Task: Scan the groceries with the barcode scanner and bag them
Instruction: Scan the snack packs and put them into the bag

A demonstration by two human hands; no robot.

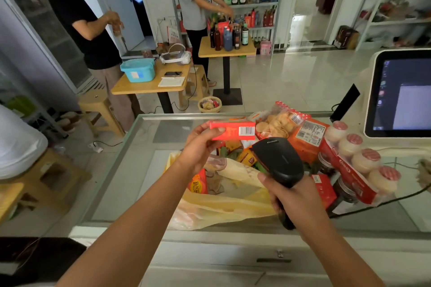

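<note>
- Gripping the black barcode scanner (278, 165) in my right hand (289, 196), fingers closed tight round the handle, thumb up along the back, nose aimed up and away from me toward the box.
- My left hand (200, 147) has a pinch grip on a small red box (232, 131), thumb on the near face, fingers behind it. It's held up in the air over the bag, barcode end pointing right, just beyond the scanner's nose and not touching it.
- Right under both hands there's a yellow plastic bag (224, 205) lying open on the glass tabletop (130, 170), with a few snack packets already inside. Can't read the labels.
- Past the bag is the heap of groceries: a clear pack of round crackers (277, 121), an orange packet (307, 137) beside it, and a red-banded row of little white bottles (359, 161) running along the right side. A couple of dark jars sit tucked under that row.
- On the far right, a touchscreen monitor (401, 93) stands lit up.
- Further back in the room, two people stand by small wooden tables; one table is loaded with dark sauce bottles (228, 37), with shelves behind it.
</note>
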